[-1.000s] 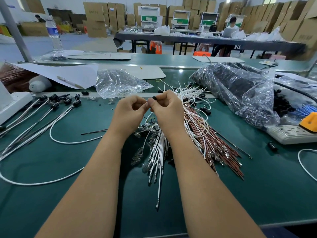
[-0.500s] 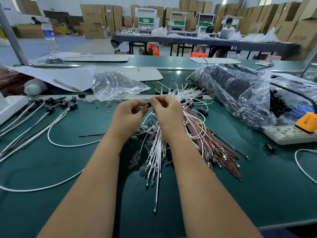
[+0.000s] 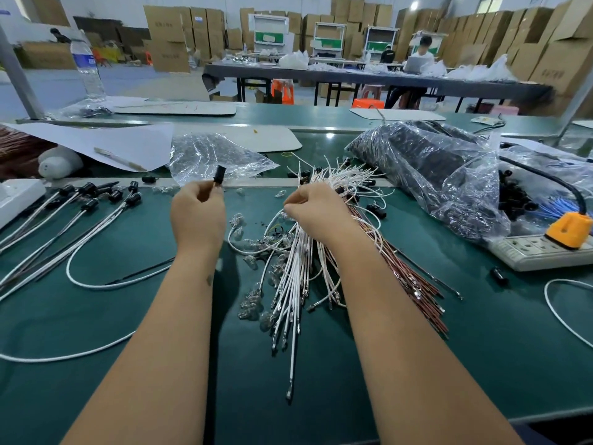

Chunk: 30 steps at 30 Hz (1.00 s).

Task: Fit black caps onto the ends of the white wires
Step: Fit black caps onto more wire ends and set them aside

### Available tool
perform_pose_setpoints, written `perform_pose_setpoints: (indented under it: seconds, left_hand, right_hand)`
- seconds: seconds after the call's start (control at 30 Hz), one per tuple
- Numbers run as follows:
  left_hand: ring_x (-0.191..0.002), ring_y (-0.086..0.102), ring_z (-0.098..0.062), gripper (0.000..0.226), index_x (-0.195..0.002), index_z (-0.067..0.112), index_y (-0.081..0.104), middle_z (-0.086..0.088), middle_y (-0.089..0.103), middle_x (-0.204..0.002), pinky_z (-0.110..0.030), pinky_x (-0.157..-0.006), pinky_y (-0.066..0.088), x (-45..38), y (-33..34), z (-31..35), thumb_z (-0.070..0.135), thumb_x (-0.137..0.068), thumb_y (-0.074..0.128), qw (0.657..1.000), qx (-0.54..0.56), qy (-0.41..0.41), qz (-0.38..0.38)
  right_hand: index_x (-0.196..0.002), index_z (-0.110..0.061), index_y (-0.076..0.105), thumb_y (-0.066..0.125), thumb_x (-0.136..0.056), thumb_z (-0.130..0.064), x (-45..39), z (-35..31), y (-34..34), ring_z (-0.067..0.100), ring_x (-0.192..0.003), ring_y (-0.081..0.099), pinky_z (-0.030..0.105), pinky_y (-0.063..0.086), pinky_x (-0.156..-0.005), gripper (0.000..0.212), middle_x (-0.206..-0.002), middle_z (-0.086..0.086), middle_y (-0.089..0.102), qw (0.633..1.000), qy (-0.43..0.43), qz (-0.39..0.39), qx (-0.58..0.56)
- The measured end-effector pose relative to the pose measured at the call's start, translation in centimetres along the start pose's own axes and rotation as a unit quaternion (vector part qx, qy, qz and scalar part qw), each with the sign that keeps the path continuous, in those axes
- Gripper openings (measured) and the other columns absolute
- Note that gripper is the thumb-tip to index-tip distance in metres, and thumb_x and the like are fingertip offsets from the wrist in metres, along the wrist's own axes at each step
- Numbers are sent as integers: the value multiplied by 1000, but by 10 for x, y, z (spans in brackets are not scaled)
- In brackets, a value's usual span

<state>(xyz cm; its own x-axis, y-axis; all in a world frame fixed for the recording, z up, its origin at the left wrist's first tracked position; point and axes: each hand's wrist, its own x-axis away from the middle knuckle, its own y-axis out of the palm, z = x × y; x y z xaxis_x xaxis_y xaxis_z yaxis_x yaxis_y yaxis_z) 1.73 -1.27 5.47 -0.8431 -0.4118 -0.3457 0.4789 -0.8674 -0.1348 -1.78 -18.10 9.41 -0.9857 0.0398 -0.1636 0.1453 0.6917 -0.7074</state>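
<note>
My left hand [image 3: 197, 213] is raised over the green table and pinches a black cap [image 3: 219, 175], which sticks up above its fingertips. My right hand [image 3: 316, 210] rests on the top of a loose bundle of white wires [image 3: 293, 277], its fingers curled and pinching one of them. Whether a wire hangs from the cap is hidden by my left hand. To the left lie several white wires with black caps fitted [image 3: 86, 195]. More loose black caps [image 3: 513, 200] lie by the plastic bags on the right.
Brown wires [image 3: 414, 277] lie beside the white bundle, small glass bulbs [image 3: 253, 303] under it. A power strip [image 3: 539, 252] with an orange plug [image 3: 568, 224] sits right. A clear bag [image 3: 211, 155], a dark filled bag [image 3: 417, 168] and a water bottle [image 3: 88, 72] stand farther back.
My hands were together at the centre, pinching a cap and wire end. They have now parted: the left moved left and up with the black cap, the right dropped onto the white bundle.
</note>
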Motion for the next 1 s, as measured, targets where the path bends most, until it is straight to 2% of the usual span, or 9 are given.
perform_pose_setpoints:
  seconds: [0.13,0.23,0.33,0.43,0.57,0.67,0.77,0.93,1.0]
  left_hand:
    - [-51,53,-5,8,-90,15,65,3,59,-69,-22,-53,45,10,9,2,15,-92,58,997,17,-27,-75]
    - [-56,52,-12,6,-89,16,64,2,60,-68,-27,-59,46,20,19,8,14,-91,59,988,0,-28,-149]
    - [-52,48,-8,10,-84,19,63,0,62,-70,-21,-55,42,28,25,13,13,-91,59,979,-9,-7,-203]
    - [-44,45,3,7,-89,16,65,2,62,-69,-10,-44,36,29,24,14,17,-92,59,981,-13,10,-192]
    - [-43,42,0,11,-84,19,63,4,60,-66,-18,-48,37,27,20,15,17,-94,59,984,23,3,-179]
    - [-53,41,-9,17,-78,24,61,5,58,-65,-23,-53,36,27,19,14,18,-94,59,986,40,2,-162]
    - [-56,40,-12,18,-77,24,62,4,58,-66,-25,-55,37,26,18,14,18,-94,58,988,52,4,-143]
    - [-55,42,-10,16,-79,27,62,7,59,-64,-20,-52,38,27,19,13,19,-93,60,987,49,4,-152]
    - [-51,41,-6,16,-81,28,62,8,59,-64,-15,-47,37,27,19,13,18,-93,61,986,49,2,-160]
  right_hand:
    - [-86,-8,64,69,-83,-17,0,-11,11,24,-80,60,30,49,-70,11,-75,4,59,973,2,-77,215]
    - [-82,-10,57,67,-84,-10,-2,-17,14,27,-84,60,30,46,-71,10,-77,6,57,973,5,-73,220]
    - [-84,-11,61,63,-85,-12,2,-13,15,26,-76,57,28,41,-66,2,-71,4,55,983,-1,-38,182]
    - [-83,-7,69,59,-80,-9,9,-4,16,25,-76,62,28,47,-64,11,-73,7,64,990,-14,-7,142]
    - [-91,-11,76,59,-79,-7,11,0,14,22,-83,65,31,55,-75,21,-87,8,72,993,-36,10,108]
    - [-86,-8,73,69,-77,-15,7,3,10,20,-79,64,29,53,-66,12,-84,8,71,992,-39,16,115]
    - [-84,-8,68,82,-71,-29,6,4,5,15,-72,61,27,49,-59,29,-80,4,66,987,-20,-27,158]
    - [-89,-11,72,71,-80,-15,8,2,4,18,-78,64,33,57,-75,10,-87,6,70,983,-23,-39,180]
    - [-87,-16,74,65,-80,-10,10,0,5,19,-83,65,34,57,-79,13,-88,4,70,987,-30,-33,156]
